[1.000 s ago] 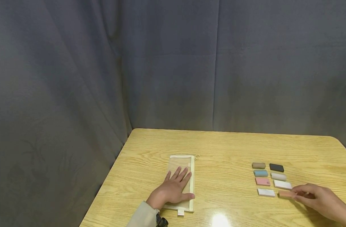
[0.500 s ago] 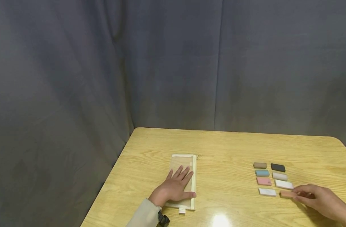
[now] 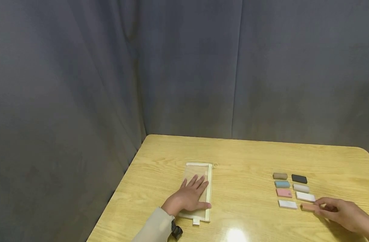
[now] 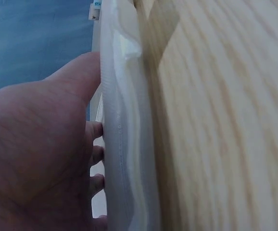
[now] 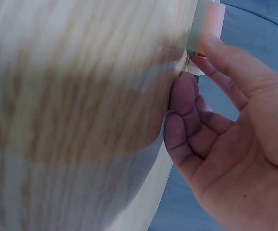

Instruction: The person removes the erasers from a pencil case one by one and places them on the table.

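Note:
My left hand [image 3: 190,197] lies flat on a see-through mesh zip pouch [image 3: 197,169], fingers spread and thumb over its pale zip edge. The left wrist view shows the pouch's thick side [image 4: 124,130] beside the palm. At the right, my right hand [image 3: 338,211] pinches the end of an orange eraser [image 3: 307,207] between thumb and fingers. That eraser lies at the near end of two columns of small block erasers. Just beyond it is a white eraser [image 3: 305,196], and to its left another white eraser [image 3: 287,204].
Farther back in the columns lie a pink eraser [image 3: 284,192], a blue one [image 3: 282,184], a brown one [image 3: 280,176], a cream one [image 3: 301,188] and a black one [image 3: 299,178]. A grey curtain [image 3: 187,67] hangs behind the wooden table [image 3: 241,161].
The head view has shifted slightly, so everything sits a little farther right in the picture. Both hands keep their places on the pouch and the orange eraser.

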Tool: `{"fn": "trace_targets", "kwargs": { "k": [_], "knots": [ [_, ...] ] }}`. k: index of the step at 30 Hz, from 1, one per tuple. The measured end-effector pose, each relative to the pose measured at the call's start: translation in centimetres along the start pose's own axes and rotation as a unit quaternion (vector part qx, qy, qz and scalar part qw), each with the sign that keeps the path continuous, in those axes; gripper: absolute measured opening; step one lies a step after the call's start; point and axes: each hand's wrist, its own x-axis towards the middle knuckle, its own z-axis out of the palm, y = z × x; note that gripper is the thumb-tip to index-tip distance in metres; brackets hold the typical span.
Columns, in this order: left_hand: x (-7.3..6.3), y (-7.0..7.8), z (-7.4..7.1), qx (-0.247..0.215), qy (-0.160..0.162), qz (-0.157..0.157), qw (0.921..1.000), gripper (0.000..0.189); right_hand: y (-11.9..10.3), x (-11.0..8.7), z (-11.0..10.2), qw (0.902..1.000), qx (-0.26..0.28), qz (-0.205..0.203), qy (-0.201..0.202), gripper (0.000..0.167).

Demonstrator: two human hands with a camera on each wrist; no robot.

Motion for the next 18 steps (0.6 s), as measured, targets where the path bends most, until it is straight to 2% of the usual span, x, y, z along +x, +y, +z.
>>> {"fn": "trace_targets", "kwargs": {
  "k": [6, 12, 16, 18],
  "knots": [
    [-0.1, -0.3, 0.2, 0.005, -0.003, -0.011, 0.9999, 0.09, -0.1, -0.1, 0.6, 0.9999, 0.008, -0.009, 0.005, 0.026],
    [-0.1, -0.2, -0.1, 0.019, -0.001, -0.009, 0.9998, 0.088, -0.3, -0.1, 0.7, 0.9999, 0.009, 0.014, 0.001, 0.026],
    [-0.1, -0.1, -0.5, 0.04, 0.01, 0.004, 0.9992, 0.085, -0.3, -0.2, 0.1, 0.9991, 0.017, -0.004, -0.039, 0.03],
    [-0.1, -0.4, -0.7, 0.03, 0.019, 0.018, 0.9992, 0.081, -0.2, -0.3, -0.3, 0.998, 0.03, -0.007, -0.056, 0.03]
  ]
}}
